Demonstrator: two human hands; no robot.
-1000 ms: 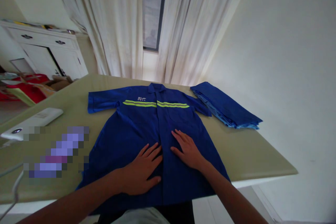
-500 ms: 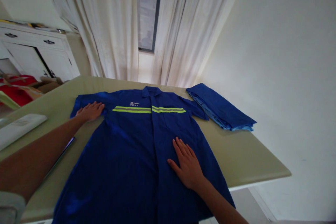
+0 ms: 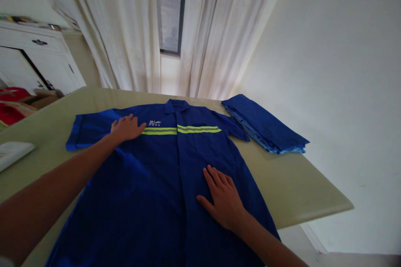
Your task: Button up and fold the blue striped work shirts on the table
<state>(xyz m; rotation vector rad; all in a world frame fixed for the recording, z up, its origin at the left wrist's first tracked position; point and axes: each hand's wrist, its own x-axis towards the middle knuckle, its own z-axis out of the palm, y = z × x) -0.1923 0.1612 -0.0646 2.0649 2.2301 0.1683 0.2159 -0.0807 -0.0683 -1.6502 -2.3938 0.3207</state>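
Note:
A blue short-sleeved work shirt (image 3: 150,192) lies spread out, front side up, its collar toward the window. A yellow-green and grey reflective stripe (image 3: 200,129) crosses its chest, with a small white logo (image 3: 155,123) above. My left hand (image 3: 127,128) rests on the shirt near the shoulder, covering the stripe's left end; its fingers are extended. Lower down, my right hand (image 3: 223,196) lies flat on the shirt front, fingers stretched out and thumb apart. Neither hand grips the cloth.
The shirt lies on a table with a pale yellow-green cover (image 3: 300,187). Folded blue garments (image 3: 266,125) are stacked at the right by the wall. A white object (image 3: 14,152) sits at the left edge. Curtains (image 3: 125,29) and a white cabinet (image 3: 46,58) stand behind.
My left hand has moved right from the sleeve to the shoulder and chest area. The sleeve now extends farther left. My right hand stays on the shirt front; the view has shifted slightly.

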